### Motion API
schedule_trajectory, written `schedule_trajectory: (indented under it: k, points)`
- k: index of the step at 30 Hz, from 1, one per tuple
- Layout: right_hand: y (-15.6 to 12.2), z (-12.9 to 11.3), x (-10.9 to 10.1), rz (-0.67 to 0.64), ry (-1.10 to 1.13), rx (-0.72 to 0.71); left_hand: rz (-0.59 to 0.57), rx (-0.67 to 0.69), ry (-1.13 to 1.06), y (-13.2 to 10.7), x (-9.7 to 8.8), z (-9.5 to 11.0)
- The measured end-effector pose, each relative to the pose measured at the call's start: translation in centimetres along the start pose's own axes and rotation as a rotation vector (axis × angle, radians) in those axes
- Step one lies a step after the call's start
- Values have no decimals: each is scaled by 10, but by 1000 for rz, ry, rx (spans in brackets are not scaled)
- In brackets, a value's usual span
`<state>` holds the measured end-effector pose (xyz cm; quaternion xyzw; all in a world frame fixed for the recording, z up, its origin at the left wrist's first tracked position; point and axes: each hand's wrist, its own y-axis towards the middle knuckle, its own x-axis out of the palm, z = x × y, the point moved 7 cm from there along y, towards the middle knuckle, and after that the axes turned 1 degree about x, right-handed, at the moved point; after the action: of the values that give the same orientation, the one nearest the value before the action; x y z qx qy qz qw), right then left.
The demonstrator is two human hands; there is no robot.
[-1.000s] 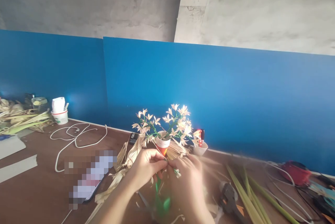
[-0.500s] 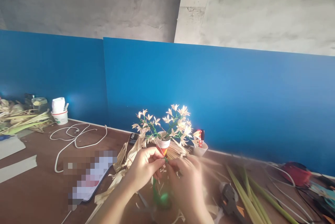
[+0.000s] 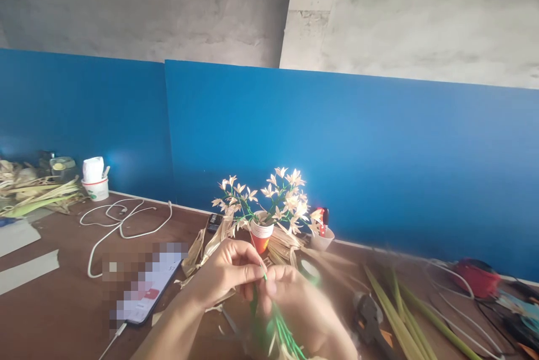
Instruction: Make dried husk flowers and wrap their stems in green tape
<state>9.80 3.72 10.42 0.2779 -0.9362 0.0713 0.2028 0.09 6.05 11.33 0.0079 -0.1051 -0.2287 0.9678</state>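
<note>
My left hand (image 3: 227, 277) pinches the tip of a thin green stem (image 3: 264, 276) between thumb and fingers. My right hand (image 3: 305, 306) is blurred by motion; its fingers close around a bunch of green stems (image 3: 283, 333) just below the left hand. Behind both hands stands a red and white paper cup (image 3: 261, 234) holding a spray of small cream straw flowers (image 3: 269, 194). Dried pale leaf strips (image 3: 208, 247) lie to the left of the cup.
A phone (image 3: 145, 290) on a white cable (image 3: 122, 225) lies left on the brown table (image 3: 63, 304). Long green leaves (image 3: 400, 315), a dark tool (image 3: 370, 315), a red object (image 3: 478, 277) and wires lie right. A white cup (image 3: 96, 179) and more leaves sit far left against the blue wall.
Both hands have dropped slightly toward me. The right hand now grips a bunch of green stems that has come up into view, and the small flower piece it held is no longer seen.
</note>
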Motion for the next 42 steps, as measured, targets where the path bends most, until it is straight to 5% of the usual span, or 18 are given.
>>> schedule_trajectory:
  k: [3,9,16,19,27,34,39,42]
  points:
    - [0,-5,-8,86,-278,-6,44,6,115,-1,-1,5]
    - [-11,-33,-18,555,-1093,-295,248,39,264,3,-3,7]
    - [-22,-40,-1,792,-1420,-627,264,9,244,5,2,3]
    - [-21,-43,-5,740,-1329,-559,187,20,245,5,2,7]
    - [-11,-26,-21,529,-669,-188,173,8,368,-1,-5,9]
    - [-5,-5,-6,123,-56,29,56,41,184,-5,3,17]
    - [1,10,-2,-7,-15,128,-21,35,119,-7,7,17]
    - [2,6,-5,25,-136,96,33,21,183,-8,3,17]
